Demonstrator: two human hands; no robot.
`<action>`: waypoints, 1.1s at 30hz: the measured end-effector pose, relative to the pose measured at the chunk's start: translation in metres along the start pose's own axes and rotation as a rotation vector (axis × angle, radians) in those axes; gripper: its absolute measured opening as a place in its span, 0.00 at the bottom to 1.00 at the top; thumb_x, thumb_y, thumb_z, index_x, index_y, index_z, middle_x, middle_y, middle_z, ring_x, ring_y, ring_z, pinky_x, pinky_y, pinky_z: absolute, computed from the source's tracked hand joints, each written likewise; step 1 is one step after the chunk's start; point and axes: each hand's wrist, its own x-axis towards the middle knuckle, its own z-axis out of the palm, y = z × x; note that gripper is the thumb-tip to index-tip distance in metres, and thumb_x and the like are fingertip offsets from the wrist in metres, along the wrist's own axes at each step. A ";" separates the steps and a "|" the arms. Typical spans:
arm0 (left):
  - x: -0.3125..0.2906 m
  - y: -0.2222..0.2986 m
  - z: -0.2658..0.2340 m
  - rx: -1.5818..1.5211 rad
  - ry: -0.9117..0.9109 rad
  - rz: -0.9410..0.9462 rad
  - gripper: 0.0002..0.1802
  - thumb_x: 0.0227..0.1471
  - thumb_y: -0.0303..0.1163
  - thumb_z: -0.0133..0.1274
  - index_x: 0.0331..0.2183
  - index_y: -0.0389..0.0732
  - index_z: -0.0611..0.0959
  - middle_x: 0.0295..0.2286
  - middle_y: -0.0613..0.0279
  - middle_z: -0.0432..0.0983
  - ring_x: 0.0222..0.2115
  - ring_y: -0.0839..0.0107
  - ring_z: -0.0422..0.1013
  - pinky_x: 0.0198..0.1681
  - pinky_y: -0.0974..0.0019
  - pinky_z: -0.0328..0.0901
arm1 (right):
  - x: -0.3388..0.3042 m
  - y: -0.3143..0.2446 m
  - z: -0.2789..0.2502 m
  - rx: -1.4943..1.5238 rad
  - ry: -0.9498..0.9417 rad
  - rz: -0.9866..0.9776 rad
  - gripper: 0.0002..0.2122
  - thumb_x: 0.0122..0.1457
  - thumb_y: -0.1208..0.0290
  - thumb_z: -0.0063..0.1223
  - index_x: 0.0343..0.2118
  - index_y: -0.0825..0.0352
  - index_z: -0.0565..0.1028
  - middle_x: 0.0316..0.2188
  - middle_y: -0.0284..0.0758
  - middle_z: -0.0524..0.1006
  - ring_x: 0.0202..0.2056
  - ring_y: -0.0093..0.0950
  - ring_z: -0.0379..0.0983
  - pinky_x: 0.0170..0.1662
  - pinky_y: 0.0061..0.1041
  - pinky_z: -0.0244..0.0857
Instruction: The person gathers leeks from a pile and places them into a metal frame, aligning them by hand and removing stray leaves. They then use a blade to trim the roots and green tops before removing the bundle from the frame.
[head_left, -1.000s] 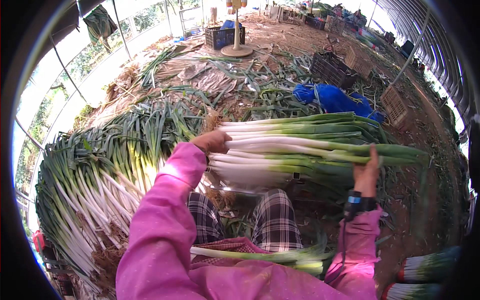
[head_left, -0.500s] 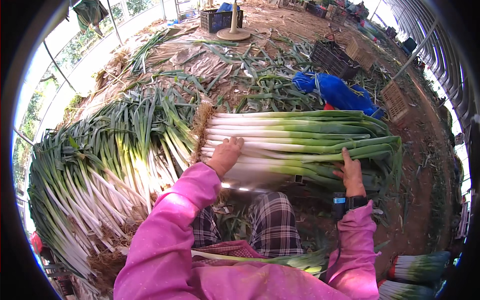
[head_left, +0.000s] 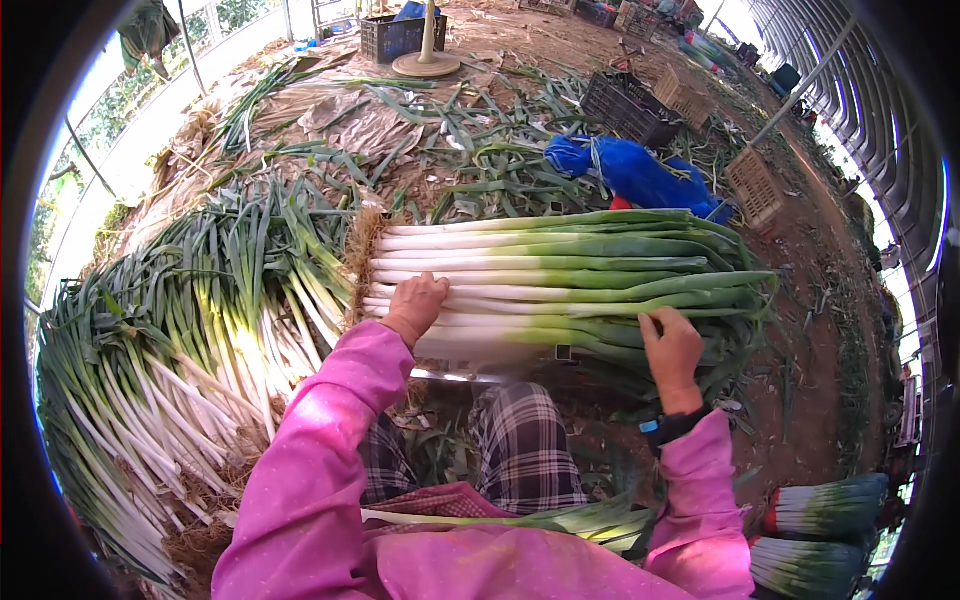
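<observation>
A row of leeks lies side by side in front of me, roots at the left, white stalks in the middle and green leaves at the right. My left hand is closed over the white stalks near the root end, its fingertips curled around one leek. Toward the leaf end, my right hand has its fingers bent together, pinching the green part of a leek at the near side of the row. The support under the row is mostly hidden.
A big heap of leeks spreads at my left. Beyond the row lie a blue net sack, a black crate and a tan crate. Tied leek bundles rest on the ground at lower right. Loose leaves litter the soil.
The whole view has shifted, so things sit further left. My right hand's fingers, spread on the leaves before, are now curled together. My left hand stays on the white stalks.
</observation>
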 end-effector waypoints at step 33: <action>-0.285 0.085 -0.144 -0.544 -0.381 0.332 0.17 0.49 0.38 0.56 0.42 0.43 0.78 0.32 0.56 0.73 0.32 0.55 0.72 0.34 0.57 0.67 | -0.199 -0.028 -0.054 0.305 -0.585 -0.865 0.34 0.45 0.56 0.64 0.55 0.66 0.67 0.52 0.41 0.71 0.54 0.39 0.64 0.58 0.43 0.53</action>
